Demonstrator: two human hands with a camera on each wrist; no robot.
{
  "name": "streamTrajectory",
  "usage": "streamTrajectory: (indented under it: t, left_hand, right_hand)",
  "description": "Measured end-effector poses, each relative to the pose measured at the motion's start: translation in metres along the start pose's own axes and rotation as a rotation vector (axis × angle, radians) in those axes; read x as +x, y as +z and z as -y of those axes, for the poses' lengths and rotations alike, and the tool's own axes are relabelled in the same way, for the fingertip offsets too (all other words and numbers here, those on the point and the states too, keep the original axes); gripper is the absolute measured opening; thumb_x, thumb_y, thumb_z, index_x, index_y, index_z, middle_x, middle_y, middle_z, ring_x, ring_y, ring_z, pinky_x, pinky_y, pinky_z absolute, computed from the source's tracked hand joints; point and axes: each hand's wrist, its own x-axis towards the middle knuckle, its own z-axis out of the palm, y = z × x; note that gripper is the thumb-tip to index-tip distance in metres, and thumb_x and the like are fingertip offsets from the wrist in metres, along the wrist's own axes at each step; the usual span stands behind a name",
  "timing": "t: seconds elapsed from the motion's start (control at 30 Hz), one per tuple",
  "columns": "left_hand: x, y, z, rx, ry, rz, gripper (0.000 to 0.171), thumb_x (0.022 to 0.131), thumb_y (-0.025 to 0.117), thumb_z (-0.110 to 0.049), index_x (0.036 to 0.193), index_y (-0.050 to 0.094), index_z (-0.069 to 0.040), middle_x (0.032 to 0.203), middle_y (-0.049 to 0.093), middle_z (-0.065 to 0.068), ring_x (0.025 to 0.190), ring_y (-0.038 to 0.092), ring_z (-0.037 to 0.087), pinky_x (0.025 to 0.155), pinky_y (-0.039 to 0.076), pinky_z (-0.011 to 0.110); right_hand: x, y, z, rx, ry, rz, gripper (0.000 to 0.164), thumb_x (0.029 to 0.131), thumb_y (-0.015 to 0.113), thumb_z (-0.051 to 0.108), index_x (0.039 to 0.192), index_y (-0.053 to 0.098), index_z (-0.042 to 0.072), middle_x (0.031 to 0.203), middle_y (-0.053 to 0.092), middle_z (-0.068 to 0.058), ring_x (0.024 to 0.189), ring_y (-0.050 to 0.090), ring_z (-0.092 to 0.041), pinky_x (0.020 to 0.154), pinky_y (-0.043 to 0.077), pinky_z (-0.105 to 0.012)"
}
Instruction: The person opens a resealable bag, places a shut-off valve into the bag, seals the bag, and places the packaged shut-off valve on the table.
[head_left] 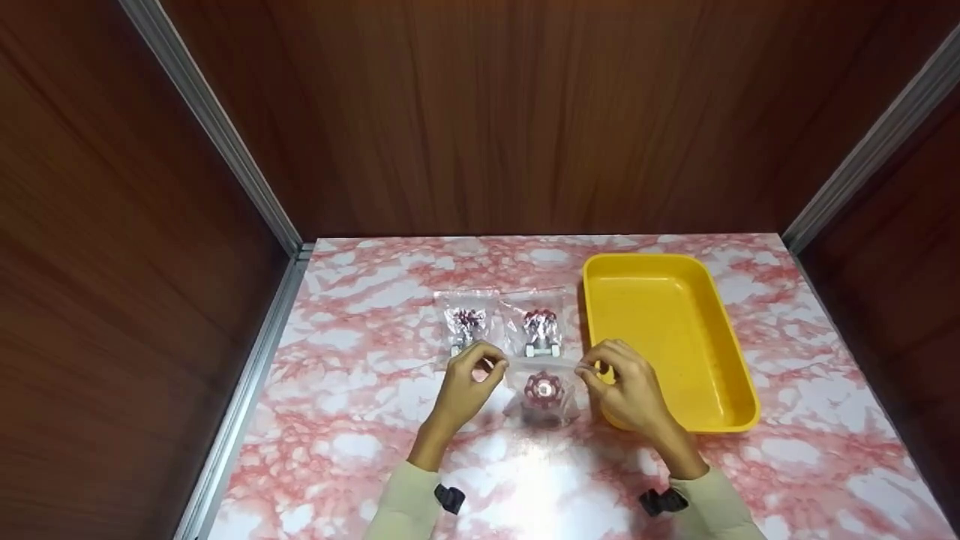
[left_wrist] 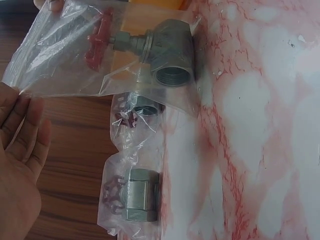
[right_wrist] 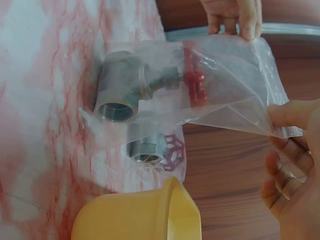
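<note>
Between my hands a clear zip bag stands upright, its top edge stretched taut. Inside it is a metal gate valve with a red handwheel facing up. My left hand pinches one top corner of the bag between thumb and finger. The opposite corner is pinched by my right hand, seen at the lower right of the right wrist view. The valve's threaded opening shows through the film near the table. Whether the zip is sealed cannot be told.
Two more bagged valves lie behind my hands: a left one and a right one. A yellow tray stands close at the right, beside my right hand. Wooden panels enclose the marbled red-and-white table at the back and sides.
</note>
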Motion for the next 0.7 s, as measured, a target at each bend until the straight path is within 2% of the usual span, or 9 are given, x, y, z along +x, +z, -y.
streamTrajectory:
  t: [0.1,0.23,0.33,0.43,0.57,0.7]
  left_hand:
    - [0.0001,0.0003,-0.0003,0.002,-0.010,0.001,0.007,0.099,0.074,-0.004,0.099,0.073,-0.011,0.094,0.073,0.003,0.089,0.068,0.014,0.077,0.062,0.036]
    - [-0.0002,0.0004,0.0000,-0.004,-0.016,0.004,0.005,0.099,0.074,-0.005,0.100,0.073,-0.010,0.095,0.073,0.003,0.089,0.068,0.014,0.077,0.062,0.039]
    - [0.0000,0.0005,-0.0003,-0.004,-0.018,0.003,0.002,0.100,0.074,-0.009,0.100,0.073,-0.007,0.095,0.073,0.003,0.089,0.068,0.014,0.078,0.061,0.033]
    - [0.0006,0.0009,-0.0004,-0.003,-0.015,-0.002,0.001,0.100,0.074,-0.009,0.100,0.073,-0.008,0.095,0.073,0.004,0.089,0.068,0.014,0.077,0.060,0.028]
    - [0.0012,0.0013,0.0000,-0.009,-0.010,-0.012,0.006,0.099,0.074,-0.004,0.100,0.074,-0.010,0.095,0.073,0.004,0.087,0.068,0.014,0.077,0.060,0.026]
    - [0.0012,0.0011,-0.0004,-0.014,-0.012,-0.010,0.001,0.099,0.074,-0.005,0.100,0.073,-0.006,0.095,0.073,0.004,0.088,0.068,0.014,0.076,0.060,0.026]
  right_hand:
    - [0.0000,0.0000,-0.0007,-0.006,-0.018,-0.014,0.019,0.084,0.086,0.000,0.089,0.076,0.015,0.085,0.073,0.007,0.073,0.060,-0.023,0.064,0.048,-0.031]
    - [-0.0004,0.0001,-0.0013,-0.029,0.008,-0.007,0.019,0.083,0.088,0.001,0.088,0.077,0.015,0.086,0.073,0.005,0.073,0.060,-0.025,0.064,0.049,-0.034]
    - [-0.0016,0.0000,-0.0014,-0.028,0.035,0.003,0.019,0.083,0.089,0.001,0.089,0.075,0.014,0.087,0.072,0.005,0.073,0.059,-0.023,0.065,0.047,-0.028]
    - [-0.0037,-0.0011,-0.0019,-0.019,0.060,0.013,0.020,0.083,0.090,0.003,0.093,0.075,0.012,0.090,0.071,0.004,0.073,0.058,-0.019,0.065,0.046,-0.024]
    - [-0.0065,-0.0035,-0.0032,0.013,0.087,0.002,0.023,0.081,0.090,0.002,0.095,0.074,0.010,0.092,0.071,0.004,0.074,0.058,-0.018,0.063,0.047,-0.026]
    - [-0.0086,-0.0046,-0.0052,0.061,0.061,-0.048,0.023,0.080,0.087,-0.005,0.090,0.073,0.010,0.087,0.070,0.003,0.069,0.057,-0.021,0.060,0.046,-0.028]
